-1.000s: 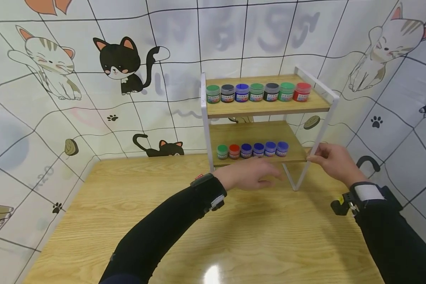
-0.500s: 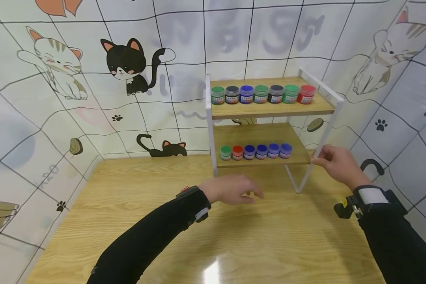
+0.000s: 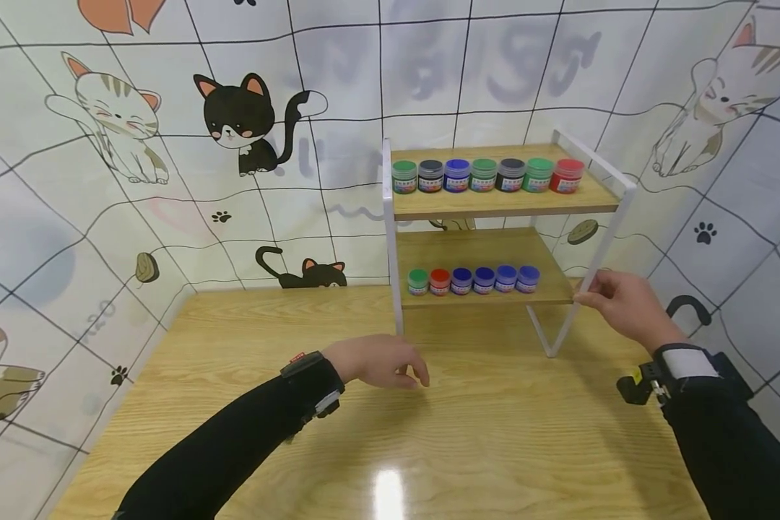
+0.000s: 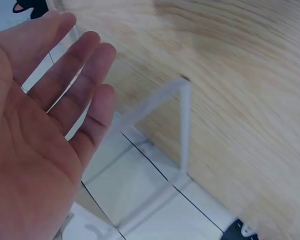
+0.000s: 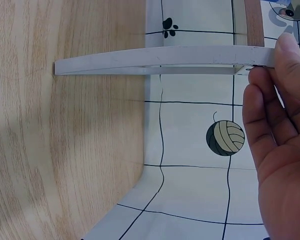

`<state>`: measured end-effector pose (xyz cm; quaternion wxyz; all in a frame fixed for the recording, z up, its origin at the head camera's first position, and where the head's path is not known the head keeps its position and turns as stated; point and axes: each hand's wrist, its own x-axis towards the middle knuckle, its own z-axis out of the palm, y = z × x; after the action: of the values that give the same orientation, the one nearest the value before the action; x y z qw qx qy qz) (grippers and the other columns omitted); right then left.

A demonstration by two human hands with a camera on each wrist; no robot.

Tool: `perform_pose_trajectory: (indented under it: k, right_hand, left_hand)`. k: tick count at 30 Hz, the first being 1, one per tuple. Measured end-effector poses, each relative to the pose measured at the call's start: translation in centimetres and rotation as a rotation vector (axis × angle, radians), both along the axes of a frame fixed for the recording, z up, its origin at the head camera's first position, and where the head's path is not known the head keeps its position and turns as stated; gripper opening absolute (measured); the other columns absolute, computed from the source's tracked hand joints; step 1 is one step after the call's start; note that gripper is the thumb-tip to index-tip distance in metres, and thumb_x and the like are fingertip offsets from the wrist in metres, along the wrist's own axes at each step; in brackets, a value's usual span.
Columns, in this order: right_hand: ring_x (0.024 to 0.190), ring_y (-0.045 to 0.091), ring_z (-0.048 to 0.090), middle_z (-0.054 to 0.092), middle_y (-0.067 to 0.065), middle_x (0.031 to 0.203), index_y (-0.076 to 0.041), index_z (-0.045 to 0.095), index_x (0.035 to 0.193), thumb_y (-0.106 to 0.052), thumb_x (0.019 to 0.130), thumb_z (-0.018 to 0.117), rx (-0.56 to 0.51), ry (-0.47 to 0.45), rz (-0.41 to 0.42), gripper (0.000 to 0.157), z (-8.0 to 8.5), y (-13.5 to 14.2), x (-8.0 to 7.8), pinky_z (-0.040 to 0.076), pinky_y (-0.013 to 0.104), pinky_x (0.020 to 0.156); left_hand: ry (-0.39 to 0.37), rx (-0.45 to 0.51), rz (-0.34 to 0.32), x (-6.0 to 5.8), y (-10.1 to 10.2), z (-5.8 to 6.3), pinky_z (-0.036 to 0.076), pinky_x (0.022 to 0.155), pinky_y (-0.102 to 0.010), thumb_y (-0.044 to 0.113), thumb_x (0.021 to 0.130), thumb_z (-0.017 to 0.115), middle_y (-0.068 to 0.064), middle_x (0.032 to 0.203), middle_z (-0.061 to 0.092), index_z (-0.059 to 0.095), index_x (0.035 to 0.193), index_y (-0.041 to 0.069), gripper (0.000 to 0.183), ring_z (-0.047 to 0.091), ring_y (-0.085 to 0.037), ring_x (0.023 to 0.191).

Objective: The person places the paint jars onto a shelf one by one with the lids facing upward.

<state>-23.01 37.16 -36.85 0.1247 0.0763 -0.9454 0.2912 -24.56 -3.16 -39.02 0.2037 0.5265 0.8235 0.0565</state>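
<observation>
A two-tier shelf rack (image 3: 487, 212) with wooden boards and a white metal frame stands at the back of the table. On its upper board is a row of small lidded paint jars (image 3: 483, 175), green, dark, blue and red. Smaller jars, one green, one red and several blue (image 3: 484, 280), line the front of the lower board. My right hand (image 3: 627, 307) pinches the rack's right front leg (image 5: 165, 56) between thumb and fingers, beside the lower board. My left hand (image 3: 380, 361) hovers over the table in front of the rack, palm bare, fingers relaxed (image 4: 90, 75), holding nothing.
The wood-grain table (image 3: 286, 448) runs up to a white backdrop (image 3: 338, 209) printed with cats and grid lines, behind and on both sides. The rack's right feet (image 3: 550, 352) rest on the table between my hands.
My left hand has drawn back from in front of the lower board, moving left and toward me. The right hand keeps its hold on the rack leg. The view has shifted slightly.
</observation>
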Motion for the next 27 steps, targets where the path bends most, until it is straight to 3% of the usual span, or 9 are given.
perform_pose_trajectory:
  k: [8,13,23,27]
  right_hand:
    - [0.084,0.031,0.057,0.067,0.015,0.086,-0.001,0.065,0.092,-0.025,0.092,0.065,-0.007,-0.006,-0.006,0.024,-0.1,0.1,-0.1,0.043,0.039,0.065]
    - [0.085,0.031,0.058,0.067,0.016,0.088,-0.001,0.065,0.092,-0.025,0.093,0.064,-0.01,-0.014,-0.006,0.024,0.0,0.0,-0.1,0.043,0.037,0.064]
    - [0.084,0.031,0.055,0.064,0.014,0.084,-0.001,0.064,0.094,-0.027,0.093,0.064,0.001,-0.034,-0.015,0.026,-0.1,0.0,-0.2,0.042,0.038,0.064]
    - [0.082,0.031,0.053,0.065,0.015,0.085,-0.001,0.064,0.093,-0.027,0.093,0.063,0.006,-0.033,-0.016,0.026,0.0,0.1,-0.3,0.04,0.037,0.062]
  left_hand:
    - [-0.034,-0.101,0.142,-0.2,-3.4,0.0,0.049,0.087,-0.029,0.026,0.091,0.065,0.012,0.105,0.066,0.071,0.109,0.023,0.019,0.059,-0.008,0.094]
    - [-0.067,-0.17,0.268,0.1,-6.1,-0.3,0.048,0.086,-0.032,0.028,0.089,0.068,0.013,0.098,0.063,0.071,0.104,0.024,0.016,0.056,-0.009,0.094]
    - [-0.159,-0.246,0.53,1.5,-10.6,-0.9,0.046,0.077,-0.039,0.024,0.076,0.081,0.004,0.096,0.062,0.066,0.097,0.023,0.026,0.052,-0.015,0.086]
    - [-0.163,-0.268,0.568,1.9,-11.8,-1.1,0.046,0.074,-0.041,0.02,0.072,0.083,0.002,0.094,0.06,0.065,0.094,0.022,0.028,0.051,-0.017,0.083]
